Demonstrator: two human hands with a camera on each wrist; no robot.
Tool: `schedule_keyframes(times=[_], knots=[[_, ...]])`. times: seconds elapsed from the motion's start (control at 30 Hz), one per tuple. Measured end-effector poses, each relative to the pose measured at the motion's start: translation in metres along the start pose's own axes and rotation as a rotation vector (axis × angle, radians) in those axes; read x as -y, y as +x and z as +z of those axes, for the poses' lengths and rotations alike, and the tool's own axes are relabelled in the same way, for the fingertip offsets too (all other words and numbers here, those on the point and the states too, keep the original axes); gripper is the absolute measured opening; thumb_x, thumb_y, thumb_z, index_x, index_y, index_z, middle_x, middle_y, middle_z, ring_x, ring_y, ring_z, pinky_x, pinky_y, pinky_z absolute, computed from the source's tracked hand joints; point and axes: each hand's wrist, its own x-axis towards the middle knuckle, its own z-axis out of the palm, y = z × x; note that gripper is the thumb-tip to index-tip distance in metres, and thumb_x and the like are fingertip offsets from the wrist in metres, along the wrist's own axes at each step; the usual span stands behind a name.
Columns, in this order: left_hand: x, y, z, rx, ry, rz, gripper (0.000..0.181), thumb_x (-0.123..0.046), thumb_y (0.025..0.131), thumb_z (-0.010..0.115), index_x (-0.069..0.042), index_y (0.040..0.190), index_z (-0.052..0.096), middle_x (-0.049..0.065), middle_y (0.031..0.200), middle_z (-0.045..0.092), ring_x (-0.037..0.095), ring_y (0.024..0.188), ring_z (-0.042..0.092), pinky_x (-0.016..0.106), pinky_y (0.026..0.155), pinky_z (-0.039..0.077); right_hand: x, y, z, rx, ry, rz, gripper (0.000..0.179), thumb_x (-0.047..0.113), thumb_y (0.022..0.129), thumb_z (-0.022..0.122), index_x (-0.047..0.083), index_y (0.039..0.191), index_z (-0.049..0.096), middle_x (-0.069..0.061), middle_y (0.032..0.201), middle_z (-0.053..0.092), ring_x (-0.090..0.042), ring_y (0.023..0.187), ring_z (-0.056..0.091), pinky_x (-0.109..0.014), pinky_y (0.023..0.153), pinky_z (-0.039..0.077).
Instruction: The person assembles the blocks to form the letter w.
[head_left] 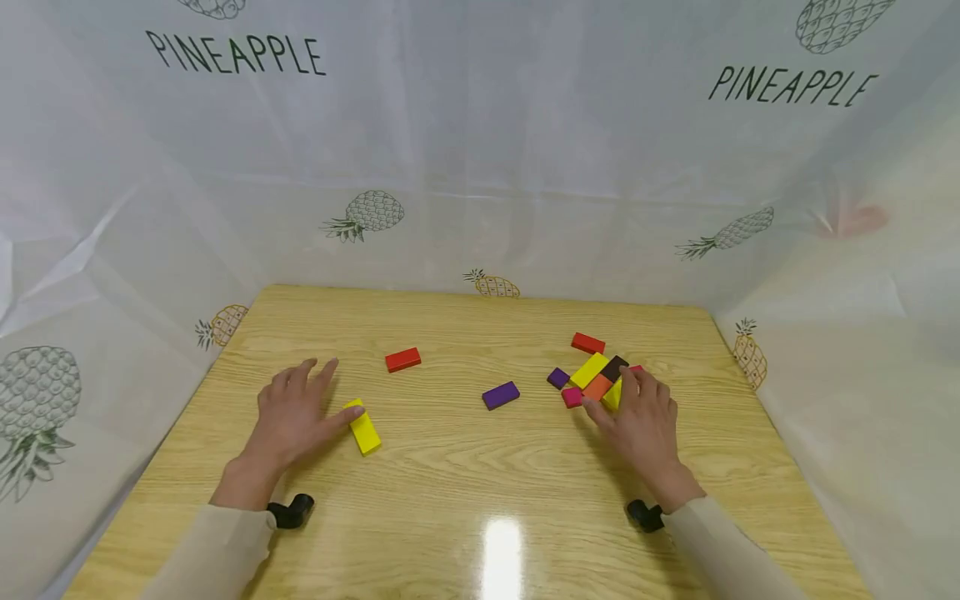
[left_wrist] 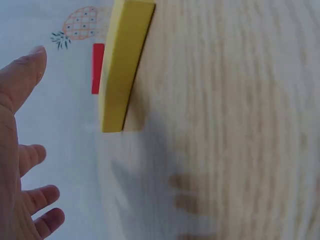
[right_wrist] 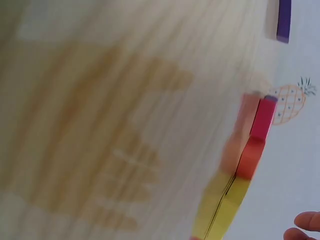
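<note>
My left hand [head_left: 292,417] hovers beside a yellow block [head_left: 365,432]. In the head view its thumb overlaps the block's far end, but the left wrist view shows the fingers spread apart from the yellow block [left_wrist: 119,65] and holding nothing. My right hand [head_left: 645,421] is over the near right side of a cluster of blocks, hiding part of it. Among these are a yellow block [head_left: 589,371], an orange block [head_left: 597,387], a dark brown block [head_left: 616,368] and a pink block [head_left: 572,397]. Whether the right fingertips touch them I cannot tell.
A red block [head_left: 403,360] lies at the back left and a purple block [head_left: 501,395] near the middle of the wooden table [head_left: 450,500]. Another red block [head_left: 588,342] and a small purple block [head_left: 558,377] border the cluster. A pineapple-print sheet [head_left: 510,125] surrounds the table's back and sides.
</note>
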Motion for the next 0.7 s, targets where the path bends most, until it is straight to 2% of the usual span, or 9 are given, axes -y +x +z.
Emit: schedule_keyframes(times=[0.2,0.37,0.47,0.7], knots=[[-0.002,-0.003,0.007,0.011,-0.013,0.0,0.094,-0.069,0.093,0.066,-0.007,0.161,0.043,0.031,0.156,0.041,0.06,0.138,0.037,0.079,0.102,0.03,0.016,0.008,0.009,-0.024,0.021,-0.017,0.083,0.053,0.091,0.077,-0.01,0.137,0.052,-0.034,0.133,0.051,-0.056,0.119,0.047,-0.069,0.092,0.042],[-0.007,-0.008,0.012,0.043,-0.047,-0.004,0.095,-0.072,0.092,0.066,-0.008,0.16,0.045,0.029,0.153,0.044,0.057,0.14,0.035,0.077,0.106,0.026,0.031,0.012,0.019,-0.004,0.02,-0.038,0.085,0.056,0.092,0.075,-0.012,0.139,0.053,-0.032,0.131,0.054,-0.052,0.117,0.048,-0.065,0.09,0.044],[-0.01,-0.012,0.016,0.048,-0.065,-0.003,0.096,-0.073,0.089,0.069,-0.008,0.158,0.048,0.028,0.15,0.047,0.056,0.139,0.036,0.076,0.106,0.026,0.046,0.014,0.025,0.015,0.033,-0.053,0.086,0.059,0.091,0.075,-0.011,0.139,0.054,-0.03,0.131,0.055,-0.05,0.115,0.049,-0.061,0.089,0.044],[-0.016,-0.02,0.027,0.059,-0.088,0.005,0.103,-0.076,0.083,0.073,-0.006,0.155,0.049,0.027,0.145,0.05,0.053,0.135,0.04,0.073,0.107,0.026,0.087,0.015,0.042,0.073,0.039,-0.134,0.076,0.058,0.09,0.077,-0.007,0.125,0.059,-0.028,0.124,0.058,-0.047,0.113,0.052,-0.057,0.092,0.045]])
